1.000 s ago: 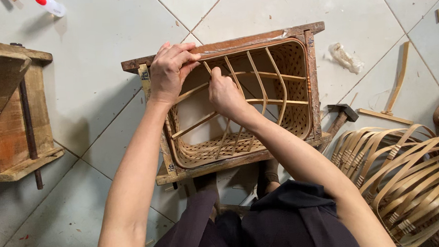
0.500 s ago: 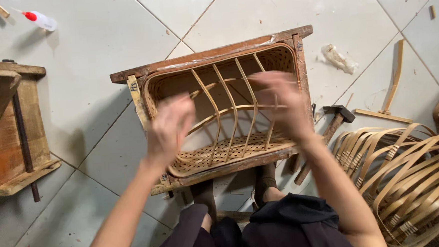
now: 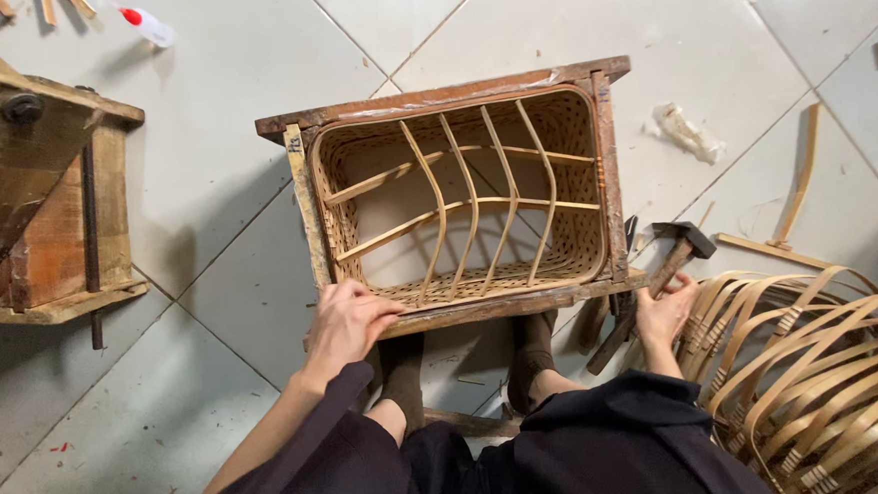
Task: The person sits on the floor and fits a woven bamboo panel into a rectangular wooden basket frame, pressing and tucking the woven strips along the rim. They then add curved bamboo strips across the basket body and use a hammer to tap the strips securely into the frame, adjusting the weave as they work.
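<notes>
A wooden frame with a woven basket fitted inside it is standing on the tiled floor, directly in front of the seated person's knees. The left hand is resting on the near left corner of the frame, its grip closing loosely over the near rail, fingers draped on the wood just below the basket's woven rim. The right hand is lying off the near right corner of the frame, its grip wrapping the wooden handle of a hammer; the hammer's dark head is pointing up and away, just beside the frame's right post. How tightly that hand is clenching is hard to judge, since the fingers are partly hidden behind the handle. The basket's thin curved ribs are crossing the open middle between the two hands.

To the right, a loose heap of bent bamboo strips is lying touching the person's right side. A crumpled white scrap is sitting further off. At the left, a heavy wooden block is standing well apart from the frame.
</notes>
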Demonstrator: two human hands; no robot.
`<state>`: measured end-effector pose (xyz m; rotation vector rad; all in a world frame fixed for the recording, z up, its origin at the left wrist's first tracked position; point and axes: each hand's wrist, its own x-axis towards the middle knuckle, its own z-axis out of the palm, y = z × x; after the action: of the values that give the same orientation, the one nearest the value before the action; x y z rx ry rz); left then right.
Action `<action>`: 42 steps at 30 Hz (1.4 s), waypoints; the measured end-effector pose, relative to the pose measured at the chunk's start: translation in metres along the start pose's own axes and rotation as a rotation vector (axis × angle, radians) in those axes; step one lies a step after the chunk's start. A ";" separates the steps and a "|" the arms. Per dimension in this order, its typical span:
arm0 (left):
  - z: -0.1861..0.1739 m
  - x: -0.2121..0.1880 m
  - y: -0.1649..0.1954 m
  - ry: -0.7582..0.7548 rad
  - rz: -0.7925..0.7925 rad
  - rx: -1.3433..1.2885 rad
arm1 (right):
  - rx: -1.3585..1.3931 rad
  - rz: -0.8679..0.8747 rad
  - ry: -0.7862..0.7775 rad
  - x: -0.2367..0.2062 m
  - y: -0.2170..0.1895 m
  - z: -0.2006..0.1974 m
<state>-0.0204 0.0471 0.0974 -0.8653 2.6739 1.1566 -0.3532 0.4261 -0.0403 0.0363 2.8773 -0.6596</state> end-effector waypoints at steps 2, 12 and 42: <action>-0.001 -0.010 -0.004 0.114 -0.021 0.095 | 0.033 -0.058 0.024 0.000 -0.001 0.000; 0.025 0.003 -0.047 0.327 -0.360 -0.271 | 0.786 -0.137 -0.091 0.002 -0.029 -0.064; 0.030 0.013 -0.027 0.323 -0.462 -0.281 | -0.038 -1.473 -0.668 -0.083 -0.183 -0.055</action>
<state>-0.0204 0.0472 0.0552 -1.7368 2.3483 1.3778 -0.2934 0.2869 0.1026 -1.9445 1.8172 -0.5642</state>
